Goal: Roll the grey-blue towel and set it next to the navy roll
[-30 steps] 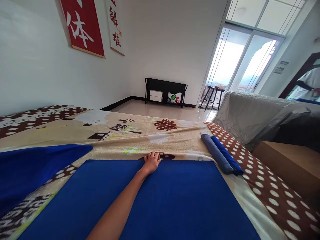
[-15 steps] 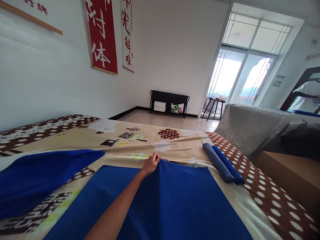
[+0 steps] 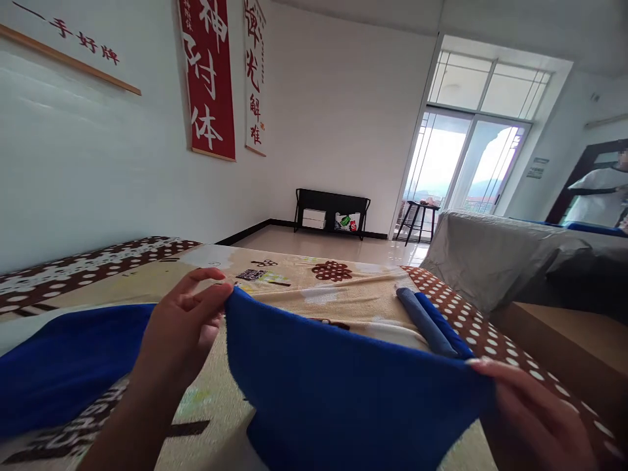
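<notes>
A bright blue towel (image 3: 343, 392) is lifted off the bed, stretched between both hands with its top edge sagging in the middle. My left hand (image 3: 184, 327) pinches its left corner between thumb and fingers. At the lower right, my right hand (image 3: 532, 412) grips the other corner. Under the towel lies a beige patterned blanket (image 3: 314, 288) spread over the bed.
A second blue cloth (image 3: 69, 360) lies flat on the bed at the left. Two rolled blue towels (image 3: 432, 314) rest near the bed's right edge. A grey covered sofa (image 3: 495, 255), a brown box (image 3: 569, 340), a black shelf (image 3: 331, 209) and another person (image 3: 596, 190) are beyond.
The towel lay flat with my left hand at its far edge. Now that edge is pulled up and toward me, and my right hand has come into view gripping the other corner.
</notes>
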### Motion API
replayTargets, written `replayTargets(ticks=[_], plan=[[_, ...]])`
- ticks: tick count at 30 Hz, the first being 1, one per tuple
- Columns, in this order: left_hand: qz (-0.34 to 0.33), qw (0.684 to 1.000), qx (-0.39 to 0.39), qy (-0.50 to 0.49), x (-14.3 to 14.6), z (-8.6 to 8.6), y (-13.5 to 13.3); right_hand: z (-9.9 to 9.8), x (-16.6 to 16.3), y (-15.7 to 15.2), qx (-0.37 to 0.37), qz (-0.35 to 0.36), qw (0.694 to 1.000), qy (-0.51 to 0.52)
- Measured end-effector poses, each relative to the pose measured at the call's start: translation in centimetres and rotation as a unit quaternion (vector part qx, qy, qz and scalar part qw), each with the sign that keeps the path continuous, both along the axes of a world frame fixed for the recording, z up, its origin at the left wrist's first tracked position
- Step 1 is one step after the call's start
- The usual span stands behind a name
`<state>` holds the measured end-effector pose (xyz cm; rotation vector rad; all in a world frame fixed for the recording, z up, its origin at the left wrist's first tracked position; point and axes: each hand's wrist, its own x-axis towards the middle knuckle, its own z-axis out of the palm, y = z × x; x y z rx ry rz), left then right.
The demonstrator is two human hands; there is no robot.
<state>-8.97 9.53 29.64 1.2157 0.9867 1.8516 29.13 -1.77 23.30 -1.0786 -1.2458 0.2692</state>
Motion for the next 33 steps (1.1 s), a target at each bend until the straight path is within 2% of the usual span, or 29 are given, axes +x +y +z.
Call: replayTargets(ticks=[2,4,6,9,11,12,13,15,18,20,22,23,24,26,27,29,31,33], plan=[[0.021,1.000,-0.003,-0.016,-0.3,0.5,-1.1,0.4,-0.4,3.0,-0.006,0.090,0.987,0.131],[0.038,0.999,-0.020,-0.013,-0.5,-0.5,-0.7,-0.5,-1.2,6.3,-0.055,0.161,0.962,0.215],[0.045,0.998,-0.046,-0.001,-0.6,-3.0,1.0,-2.6,-2.0,9.6,-0.110,0.208,0.941,0.242],[0.049,0.995,-0.083,0.019,-0.5,-7.6,4.8,-6.1,-2.8,13.6,-0.168,0.245,0.927,0.228],[0.052,0.992,-0.105,0.038,-0.3,-9.6,7.3,-7.2,-2.7,15.8,-0.196,0.257,0.922,0.212],[0.054,0.991,-0.109,0.048,0.0,-9.9,8.3,-7.1,-2.4,16.8,-0.203,0.257,0.922,0.204],[0.056,0.991,-0.108,0.057,0.2,-9.5,9.3,-6.4,-2.1,17.7,-0.202,0.255,0.925,0.198],[0.058,0.992,-0.085,0.072,0.7,-7.1,10.8,-3.6,-1.1,19.5,-0.178,0.243,0.935,0.188],[0.071,0.994,-0.014,0.083,1.7,-1.0,11.5,2.6,0.6,21.0,-0.098,0.219,0.955,0.176],[0.085,0.992,0.036,0.085,2.2,2.8,10.7,5.9,1.5,21.0,-0.039,0.196,0.966,0.166],[0.100,0.989,0.066,0.090,2.6,4.6,8.8,7.1,2.0,19.9,0.000,0.167,0.974,0.153],[0.107,0.987,0.070,0.096,2.6,4.6,7.4,6.8,2.2,18.9,0.008,0.152,0.978,0.144],[0.114,0.986,0.064,0.108,2.4,3.8,5.9,5.8,2.3,17.8,0.007,0.138,0.981,0.134],[0.131,0.981,0.034,0.142,1.7,0.4,2.3,2.4,2.2,14.6,-0.017,0.111,0.988,0.106],[0.138,0.976,0.010,0.169,1.0,-2.1,0.4,0.0,2.1,12.8,-0.038,0.101,0.990,0.089],[0.139,0.966,-0.046,0.211,-0.6,-8.3,-3.3,-5.3,1.8,8.7,-0.092,0.096,0.990,0.049],[0.115,0.946,-0.135,0.271,-2.4,-14.9,-6.5,-10.8,1.3,4.8,-0.147,0.112,0.983,0.012],[0.049,0.936,-0.188,0.294,-4.0,-20.5,-8.7,-15.8,0.6,1.7,-0.205,0.129,0.970,-0.025]])
